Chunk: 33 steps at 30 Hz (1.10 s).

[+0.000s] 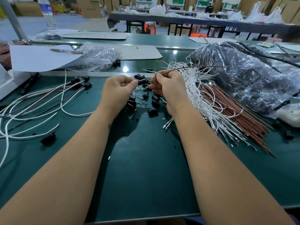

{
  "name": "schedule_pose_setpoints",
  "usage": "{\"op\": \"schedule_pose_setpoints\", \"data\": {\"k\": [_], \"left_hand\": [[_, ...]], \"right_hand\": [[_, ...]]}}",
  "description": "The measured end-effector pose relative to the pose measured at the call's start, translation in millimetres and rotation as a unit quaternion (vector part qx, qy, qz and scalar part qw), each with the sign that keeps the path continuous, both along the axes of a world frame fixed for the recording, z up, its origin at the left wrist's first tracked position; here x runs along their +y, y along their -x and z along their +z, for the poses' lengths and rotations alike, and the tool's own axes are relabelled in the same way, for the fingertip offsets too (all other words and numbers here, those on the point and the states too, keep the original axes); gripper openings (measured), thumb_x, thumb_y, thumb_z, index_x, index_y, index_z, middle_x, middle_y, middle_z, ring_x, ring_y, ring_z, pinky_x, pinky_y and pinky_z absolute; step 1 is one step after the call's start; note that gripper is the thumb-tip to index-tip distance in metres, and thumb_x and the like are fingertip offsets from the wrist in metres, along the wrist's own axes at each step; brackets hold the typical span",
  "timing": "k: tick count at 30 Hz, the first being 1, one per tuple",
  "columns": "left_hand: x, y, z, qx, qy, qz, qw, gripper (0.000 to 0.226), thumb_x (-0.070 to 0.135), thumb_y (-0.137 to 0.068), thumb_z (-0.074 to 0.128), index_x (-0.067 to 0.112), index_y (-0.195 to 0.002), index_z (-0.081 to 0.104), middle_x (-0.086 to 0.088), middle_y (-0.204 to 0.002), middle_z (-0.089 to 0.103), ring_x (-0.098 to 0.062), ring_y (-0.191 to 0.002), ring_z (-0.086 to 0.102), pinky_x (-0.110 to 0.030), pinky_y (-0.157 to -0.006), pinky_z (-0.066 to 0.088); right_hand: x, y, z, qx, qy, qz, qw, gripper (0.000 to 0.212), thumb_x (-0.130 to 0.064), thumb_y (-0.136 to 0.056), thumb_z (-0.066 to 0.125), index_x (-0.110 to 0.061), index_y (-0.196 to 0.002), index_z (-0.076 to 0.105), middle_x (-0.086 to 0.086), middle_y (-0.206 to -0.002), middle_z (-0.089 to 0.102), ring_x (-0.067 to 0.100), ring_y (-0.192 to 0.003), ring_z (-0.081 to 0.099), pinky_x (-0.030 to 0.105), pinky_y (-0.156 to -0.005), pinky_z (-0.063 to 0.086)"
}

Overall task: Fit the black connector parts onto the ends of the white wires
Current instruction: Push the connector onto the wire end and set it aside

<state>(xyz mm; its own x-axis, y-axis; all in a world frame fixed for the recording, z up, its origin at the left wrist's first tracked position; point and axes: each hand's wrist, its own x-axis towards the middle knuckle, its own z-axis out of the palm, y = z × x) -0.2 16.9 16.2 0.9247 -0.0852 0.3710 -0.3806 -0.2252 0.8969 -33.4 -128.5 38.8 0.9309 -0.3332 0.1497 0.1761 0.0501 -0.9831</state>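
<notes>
My left hand (117, 90) pinches a black connector part (142, 82) above the green table. My right hand (168, 88) pinches a thin brown wire (186, 67) whose near end meets that connector; the wire arcs away to the right. Loose black connector parts (154, 101) lie scattered on the mat under my hands. A heap of white wires (199, 95) lies just right of my right hand, beside a bundle of brown wires (235, 114). At the left lie finished wires with black connectors (81, 82) on their ends.
A large clear plastic bag of black parts (243, 75) fills the right side. A smaller clear bag (97, 57) and a white sheet (40, 57) lie at the back left. One black part (48, 138) lies alone at the near left. A water bottle (48, 15) stands far left.
</notes>
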Motion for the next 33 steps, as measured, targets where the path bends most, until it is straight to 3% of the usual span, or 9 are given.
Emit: {"op": "schedule_pose_setpoints", "data": {"k": [8,12,16,21,26,31,33], "left_hand": [[-1,2,2,0.0,-0.003,-0.01,1.0,0.016,0.021,-0.089,0.067,0.024,-0.074,0.064,-0.015,-0.072,0.059,-0.018,-0.066,0.048,-0.026,-0.067,0.041],[0,2,2,-0.005,-0.005,-0.007,1.0,0.016,0.023,-0.089,0.067,0.026,-0.074,0.065,-0.007,-0.067,0.056,-0.013,-0.06,0.046,-0.018,-0.056,0.038],[0,3,2,-0.015,0.0,-0.005,1.0,0.015,0.023,-0.088,0.068,0.026,-0.074,0.066,0.003,-0.059,0.048,-0.006,-0.049,0.035,-0.014,-0.049,0.032],[-3,4,4,-0.024,-0.006,-0.014,1.0,0.013,0.019,-0.089,0.066,0.023,-0.077,0.067,-0.001,-0.066,0.058,-0.012,-0.061,0.047,-0.023,-0.062,0.042],[-4,6,8,-0.015,0.007,-0.036,0.999,0.01,0.009,-0.086,0.068,0.017,-0.081,0.068,0.007,-0.068,0.064,0.001,-0.059,0.054,-0.014,-0.064,0.046],[-4,10,10,-0.054,-0.046,-0.016,0.997,0.014,0.002,-0.084,0.065,0.016,-0.085,0.068,0.007,-0.072,0.066,0.002,-0.061,0.057,-0.015,-0.066,0.048],[-3,10,9,-0.081,-0.098,0.026,0.992,0.013,0.006,-0.082,0.062,0.018,-0.083,0.069,0.004,-0.072,0.067,-0.007,-0.066,0.061,-0.022,-0.068,0.05]], "right_hand": [[5,-1,-5,0.009,0.085,0.03,0.996,0.013,-0.007,-0.095,0.055,-0.011,-0.084,0.061,0.006,-0.076,0.066,0.01,-0.055,0.062,0.018,-0.053,0.05],[2,-1,-1,0.017,0.047,0.015,0.999,0.031,-0.025,-0.099,0.05,-0.004,-0.086,0.07,0.01,-0.076,0.067,0.017,-0.06,0.061,0.024,-0.057,0.049],[3,-3,-2,0.026,0.058,0.003,0.998,0.037,-0.027,-0.101,0.046,-0.003,-0.091,0.071,0.011,-0.075,0.064,0.019,-0.06,0.059,0.023,-0.056,0.047],[9,-2,-5,0.017,0.173,0.007,0.985,0.031,-0.027,-0.099,0.05,-0.008,-0.085,0.07,0.006,-0.069,0.065,0.013,-0.053,0.059,0.027,-0.057,0.048],[9,-3,-5,-0.012,0.088,0.029,0.996,0.02,-0.014,-0.097,0.054,-0.002,-0.091,0.068,0.008,-0.069,0.063,0.01,-0.049,0.057,0.018,-0.05,0.048],[9,-1,-5,-0.018,0.052,0.051,0.997,0.011,-0.011,-0.093,0.061,-0.005,-0.085,0.066,0.007,-0.067,0.063,0.01,-0.051,0.058,0.02,-0.053,0.05],[10,-2,-6,-0.017,0.052,0.046,0.997,0.006,-0.008,-0.091,0.064,-0.005,-0.085,0.065,0.006,-0.068,0.064,0.01,-0.052,0.059,0.022,-0.055,0.051]]}}
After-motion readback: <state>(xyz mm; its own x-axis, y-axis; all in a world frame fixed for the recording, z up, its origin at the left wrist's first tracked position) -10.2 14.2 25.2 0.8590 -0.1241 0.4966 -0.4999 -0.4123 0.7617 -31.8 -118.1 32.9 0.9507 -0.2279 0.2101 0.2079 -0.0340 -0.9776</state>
